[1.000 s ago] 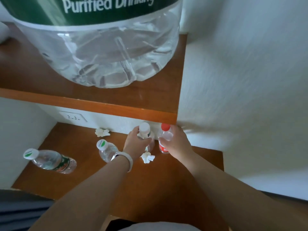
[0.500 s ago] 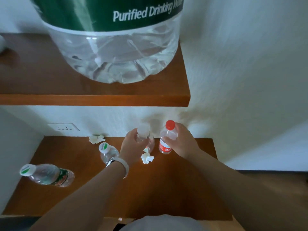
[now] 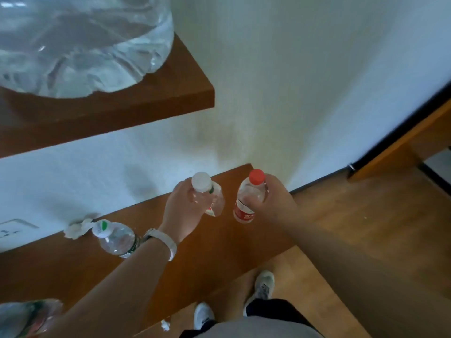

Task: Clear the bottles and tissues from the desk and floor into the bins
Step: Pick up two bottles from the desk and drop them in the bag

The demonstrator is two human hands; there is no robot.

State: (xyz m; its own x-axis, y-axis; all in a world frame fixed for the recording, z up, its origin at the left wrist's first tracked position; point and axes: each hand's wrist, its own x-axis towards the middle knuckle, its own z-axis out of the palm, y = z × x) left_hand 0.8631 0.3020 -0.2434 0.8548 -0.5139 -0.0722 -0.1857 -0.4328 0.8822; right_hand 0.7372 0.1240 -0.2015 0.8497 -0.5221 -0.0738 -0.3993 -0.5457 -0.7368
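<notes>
Left hand [image 3: 184, 211] fingers wrapped around a clear crumpled plastic bottle with a white cap [image 3: 207, 193], holding it up above the brown wooden desk [image 3: 73, 269]. White wristband [image 3: 163, 241] on the left wrist. Right hand [image 3: 271, 201] fingers closed around a clear plastic bottle with a red cap and red label [image 3: 247, 197], upright, held near the desk's right end, just beside the white-capped one, not touching. Both bottles clear of the desk surface.

On the desk: a clear plastic bottle with a green-marked white cap and green label [image 3: 114, 236] lying on its side, partly behind the left forearm. A crumpled white tissue [image 3: 76, 229] sits against the white wall [image 3: 280, 81], touching or just beside that bottle's cap. Another clear bottle [image 3: 22, 318] at bottom left, blurred. Small white tissue scrap [image 3: 165, 325] on the wooden floor [image 3: 353, 228] near the person's white sneakers [image 3: 264, 286]. Above, a large clear water jug [image 3: 78, 45] stands on a brown wooden shelf [image 3: 156, 98]. White wall socket [image 3: 14, 228] at left edge.
</notes>
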